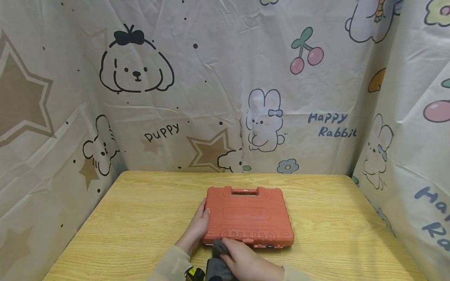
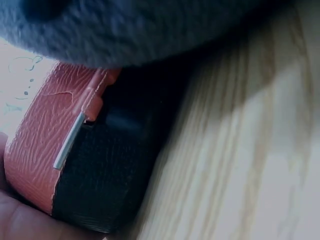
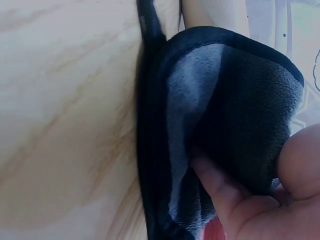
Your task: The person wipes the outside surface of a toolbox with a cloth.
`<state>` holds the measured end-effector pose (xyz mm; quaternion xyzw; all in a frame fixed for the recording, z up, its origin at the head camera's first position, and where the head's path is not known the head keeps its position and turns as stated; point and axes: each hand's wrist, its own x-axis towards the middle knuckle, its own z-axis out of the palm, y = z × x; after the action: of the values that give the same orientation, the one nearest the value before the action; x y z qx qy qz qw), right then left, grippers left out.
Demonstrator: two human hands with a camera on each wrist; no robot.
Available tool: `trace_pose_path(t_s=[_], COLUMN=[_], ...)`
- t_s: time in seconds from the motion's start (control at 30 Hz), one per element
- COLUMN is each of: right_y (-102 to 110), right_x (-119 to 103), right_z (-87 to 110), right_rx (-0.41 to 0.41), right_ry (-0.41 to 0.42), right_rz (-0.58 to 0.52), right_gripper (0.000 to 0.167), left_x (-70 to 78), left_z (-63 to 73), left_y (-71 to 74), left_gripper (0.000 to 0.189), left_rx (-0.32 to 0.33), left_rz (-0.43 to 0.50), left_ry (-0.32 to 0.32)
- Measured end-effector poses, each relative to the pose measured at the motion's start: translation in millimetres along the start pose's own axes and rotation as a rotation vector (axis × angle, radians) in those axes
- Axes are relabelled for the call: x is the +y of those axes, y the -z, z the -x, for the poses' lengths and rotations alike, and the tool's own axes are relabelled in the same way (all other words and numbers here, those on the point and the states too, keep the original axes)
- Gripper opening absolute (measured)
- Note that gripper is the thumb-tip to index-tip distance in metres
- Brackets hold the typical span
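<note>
A red hard plastic carrying case [image 1: 246, 218] lies flat on the table, its handle toward the back. The left wrist view shows its red upper shell [image 2: 42, 120], black lower half [image 2: 105, 175] and a thin metal pin at the seam. My left hand [image 1: 197, 230] rests against the case's left side, its visible fingers fairly straight. At the near edge, my right hand [image 1: 246, 259] pinches a grey fleecy cloth [image 1: 219, 265] with dark edging. In the right wrist view the cloth [image 3: 240, 110] hangs folded, fingers pressed into it. It hides part of the case's front edge.
The wood-grain table [image 1: 334, 218] extends on both sides of the case. A printed cartoon curtain [image 1: 211, 78] encloses the back and sides. A black and yellow item [image 1: 194, 274] is by my left cuff.
</note>
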<state>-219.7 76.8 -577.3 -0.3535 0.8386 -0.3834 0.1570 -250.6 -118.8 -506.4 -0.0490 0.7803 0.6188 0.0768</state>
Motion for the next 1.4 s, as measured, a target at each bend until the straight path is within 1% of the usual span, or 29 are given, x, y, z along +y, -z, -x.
trace_pose_path(t_s=[0.13,0.23,0.3,0.33,0.4,0.47,0.53,0.57,0.6,0.67,0.73,0.8,0.83,0.93,0.97,1.03,1.17,1.4], right_y=[3,10,19,24,36,48,56,60,62,65,66,57,58,64,67,81,88,100], right_x=[3,-4,-21,-28,-52,-76,-92,-100,-105,-108,-104,-70,-70,-73,-78,-112,-112,-113], right_z=[7.6,17.2,25.0,28.8,36.7,45.0,52.1,55.4,58.3,62.3,63.9,60.5,61.4,64.7,66.5,73.6,75.6,76.8], right_rx=[0.003,0.012,0.017,0.012,0.015,0.016,0.023,0.034,0.037,0.047,0.05,0.046,0.045,0.034,0.031,0.029,0.018,0.006], right_ry=[-0.046,-0.066,-0.067,-0.059,-0.067,-0.097,-0.135,-0.165,-0.181,-0.205,-0.215,-0.194,-0.195,-0.209,-0.215,-0.254,-0.25,-0.194], right_rz=[-0.043,-0.114,-0.157,-0.158,-0.186,-0.214,-0.238,-0.274,-0.287,-0.316,-0.355,-0.392,-0.414,-0.461,-0.476,-0.501,-0.564,-0.703], right_gripper=[0.022,0.026,0.025,0.026,0.025,0.024,0.022,0.02,0.02,0.023,0.026,0.029,0.032,0.032,0.033,0.035,0.04,0.043], left_x=[-0.7,-1.0,-1.1,-1.2,-1.2,-0.7,-0.9,-0.7,-0.6,-0.7,-0.7,-0.4,-0.5,-0.7,-0.9,-1.5,-0.7,-1.4], left_z=[-0.4,-0.7,-0.9,-0.9,-0.7,-0.4,-0.4,-0.3,-0.1,0.0,0.3,0.4,0.3,-0.2,-0.6,-0.6,1.1,0.3], left_y=[0.2,-0.3,-0.7,-0.9,-0.9,-0.5,-0.2,0.0,0.2,0.3,0.3,0.2,0.2,0.5,0.7,0.9,1.2,1.4], left_gripper=[0.058,0.058,0.058,0.058,0.058,0.059,0.059,0.059,0.059,0.059,0.059,0.059,0.059,0.059,0.059,0.059,0.059,0.059], left_rx=[0.003,0.003,0.005,0.006,0.002,-0.003,-0.01,-0.013,-0.014,-0.014,-0.013,-0.013,-0.013,-0.015,-0.016,-0.017,-0.017,-0.028], left_rz=[-0.001,-0.001,0.0,-0.001,0.005,0.011,0.016,0.02,0.02,0.02,0.019,0.016,0.017,0.017,0.016,0.017,0.019,0.028], left_ry=[-0.004,0.001,0.001,0.003,0.007,0.01,0.018,0.021,0.02,0.024,0.02,0.019,0.018,0.02,0.022,0.024,0.019,-0.006])
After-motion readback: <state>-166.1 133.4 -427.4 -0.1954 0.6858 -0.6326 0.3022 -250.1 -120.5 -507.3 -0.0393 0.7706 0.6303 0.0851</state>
